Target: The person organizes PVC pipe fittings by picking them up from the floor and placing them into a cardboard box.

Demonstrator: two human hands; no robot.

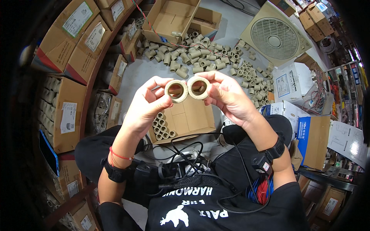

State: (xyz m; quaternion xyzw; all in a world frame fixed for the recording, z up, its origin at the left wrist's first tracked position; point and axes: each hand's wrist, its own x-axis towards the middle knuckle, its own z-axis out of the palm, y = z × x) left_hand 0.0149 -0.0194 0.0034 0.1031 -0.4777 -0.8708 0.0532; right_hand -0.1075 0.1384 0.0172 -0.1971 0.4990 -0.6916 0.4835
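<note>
My left hand (153, 99) grips a beige plastic pipe coupling (176, 100) between thumb and fingers, its open end towards the camera. Another such pipe coupling (198, 97) is held the same way in my right hand (222, 93). The two rims are side by side and seem to touch. Below them stands an open cardboard box (202, 118); rows of upright couplings (162, 129) fill part of its left side. Beyond my hands a large pile of loose fittings (199, 56) lies on the grey floor.
Cardboard boxes of fittings (68, 115) line the shelf on the left. A box fan (271, 40) is at the back right, with an empty carton (170, 17) behind the pile. Black cables (188, 135) cross my lap near the open box. More cartons (313, 141) stand to the right.
</note>
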